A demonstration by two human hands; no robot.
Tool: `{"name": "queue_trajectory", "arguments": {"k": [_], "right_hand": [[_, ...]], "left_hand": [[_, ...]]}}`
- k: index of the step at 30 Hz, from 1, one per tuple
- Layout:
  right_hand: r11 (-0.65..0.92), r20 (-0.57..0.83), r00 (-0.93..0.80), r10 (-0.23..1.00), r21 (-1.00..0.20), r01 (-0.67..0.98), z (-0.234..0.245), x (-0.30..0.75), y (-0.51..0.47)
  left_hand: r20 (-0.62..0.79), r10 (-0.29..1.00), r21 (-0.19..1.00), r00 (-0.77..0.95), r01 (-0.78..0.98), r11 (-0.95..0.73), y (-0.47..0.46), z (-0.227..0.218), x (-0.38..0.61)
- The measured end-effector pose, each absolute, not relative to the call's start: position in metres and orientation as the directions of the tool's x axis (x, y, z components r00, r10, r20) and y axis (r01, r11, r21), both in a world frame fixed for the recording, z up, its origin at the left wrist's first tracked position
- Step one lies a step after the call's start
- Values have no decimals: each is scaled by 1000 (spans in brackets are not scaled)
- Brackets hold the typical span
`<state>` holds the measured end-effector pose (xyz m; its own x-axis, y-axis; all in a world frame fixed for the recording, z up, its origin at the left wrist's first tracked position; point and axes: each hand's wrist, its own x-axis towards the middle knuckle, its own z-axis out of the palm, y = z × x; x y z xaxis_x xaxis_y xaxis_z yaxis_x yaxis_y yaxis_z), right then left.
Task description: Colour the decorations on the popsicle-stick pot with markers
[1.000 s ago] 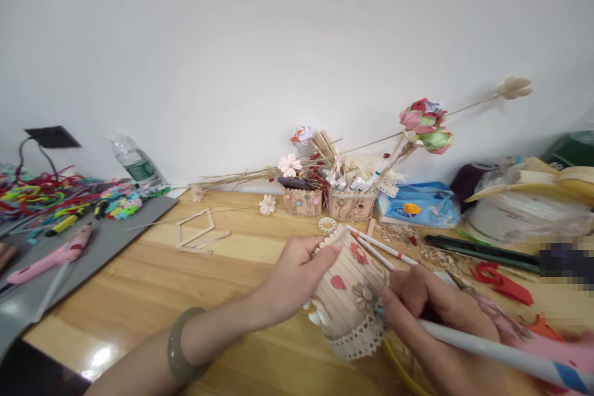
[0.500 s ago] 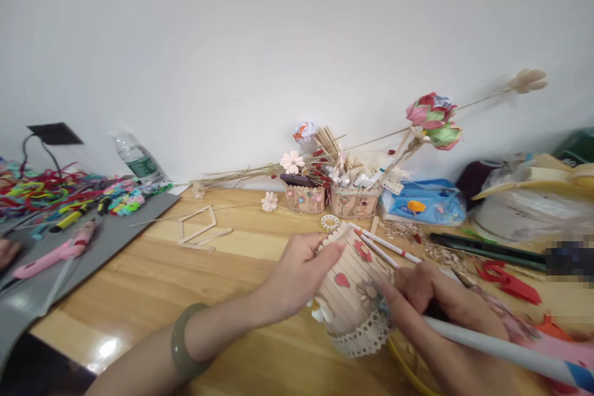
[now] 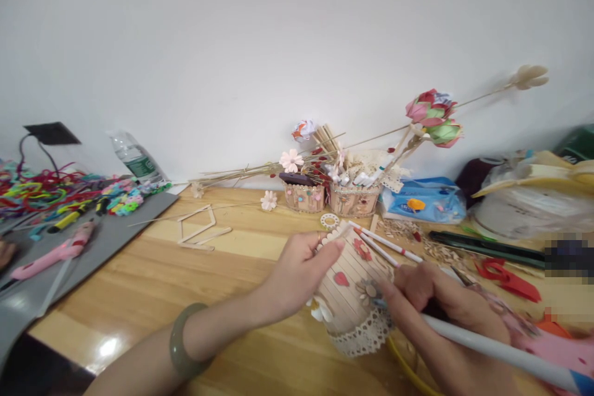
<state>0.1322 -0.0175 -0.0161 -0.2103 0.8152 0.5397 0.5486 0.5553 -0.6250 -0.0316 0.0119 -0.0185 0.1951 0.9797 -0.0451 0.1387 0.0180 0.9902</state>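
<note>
Head view: where is the stick-sided holder [image 3: 338, 300]?

"Foreground, right of centre, tilted over the wooden table [image 3: 245, 359], lace trim [image 3: 362, 341] lowermost."

"Fingers?"

"Left hand [image 3: 297, 272]: clamped on the holder's upper end. Right hand [image 3: 448, 318]: closed around a white pen [image 3: 501, 348], near the grey flower [image 3: 368, 291]; tip contact cannot be told."

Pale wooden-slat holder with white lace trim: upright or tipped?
Tipped: the holder leans, its slats running diagonally, the left hand gripping its scalloped end.
</note>
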Motion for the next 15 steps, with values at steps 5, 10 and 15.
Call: {"name": "queue_trajectory", "arguments": {"k": [5, 10, 15], "right_hand": [[569, 559, -207, 803, -614, 547, -20, 133, -18], [580, 572, -200, 796, -623, 525, -21, 131, -19], [579, 581, -171, 796, -647, 496, -27, 129, -18]], "left_hand": [[-45, 977, 992, 210, 123, 19, 11, -19, -32], [-30, 978, 993, 206, 122, 5, 12, -19, -32], [-33, 982, 990, 188, 141, 7, 12, -19, -33]]}}
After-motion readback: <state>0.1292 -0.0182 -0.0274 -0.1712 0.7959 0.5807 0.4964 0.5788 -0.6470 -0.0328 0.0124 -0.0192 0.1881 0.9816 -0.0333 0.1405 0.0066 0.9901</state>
